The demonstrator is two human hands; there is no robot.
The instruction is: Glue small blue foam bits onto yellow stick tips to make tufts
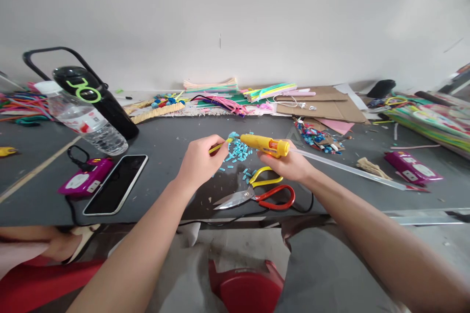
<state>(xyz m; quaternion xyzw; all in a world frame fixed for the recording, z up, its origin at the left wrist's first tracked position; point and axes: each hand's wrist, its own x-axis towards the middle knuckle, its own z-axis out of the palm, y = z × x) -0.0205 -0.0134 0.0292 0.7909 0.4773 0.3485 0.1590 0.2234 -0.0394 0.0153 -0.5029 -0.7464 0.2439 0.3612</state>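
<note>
Now the left fingers [223, 150] pinch a yellow stick [214, 148], while the right fingers [269, 160] curl around a glue gun [260, 143].

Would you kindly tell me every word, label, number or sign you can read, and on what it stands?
"JO", possibly, in green on the flask; the letters are stylised.
Bottle: label print too blurred to read.
Left purple box, right purple box: marks too small to read.
</note>
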